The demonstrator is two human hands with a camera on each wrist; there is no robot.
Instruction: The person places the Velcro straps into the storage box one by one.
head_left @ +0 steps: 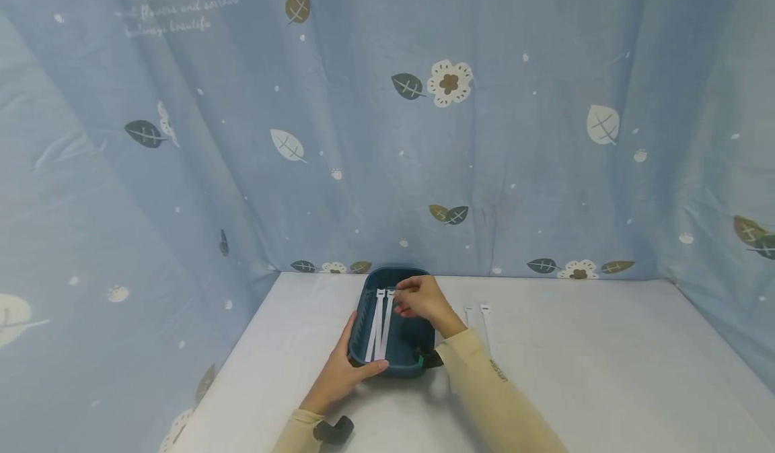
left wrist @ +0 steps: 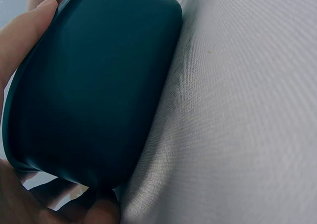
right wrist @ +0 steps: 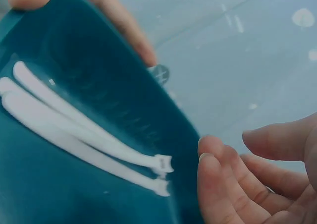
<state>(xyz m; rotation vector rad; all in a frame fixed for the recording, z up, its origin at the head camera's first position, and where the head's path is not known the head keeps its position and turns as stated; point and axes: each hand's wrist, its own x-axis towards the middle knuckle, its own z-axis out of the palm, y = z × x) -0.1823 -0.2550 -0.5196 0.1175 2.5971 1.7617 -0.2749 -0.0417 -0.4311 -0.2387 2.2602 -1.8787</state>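
Note:
A dark teal plastic basket (head_left: 401, 340) stands on the white table. Inside it lie several white cable straps (head_left: 387, 322), their slotted heads toward the far end. My left hand (head_left: 339, 371) grips the basket's near left corner, thumb over the near rim and fingers along the left side; the left wrist view shows the basket's outer wall (left wrist: 99, 85) between thumb and fingers. My right hand (head_left: 424, 303) is over the basket's far right part, near the strap heads. In the right wrist view its thumb stands apart from loosely bent fingers (right wrist: 212, 184), with nothing held.
Two more white straps (head_left: 486, 324) lie on the table (head_left: 593, 359) right of the basket, partly hidden by my right forearm. A blue patterned curtain (head_left: 375, 136) hangs behind the table and along both sides.

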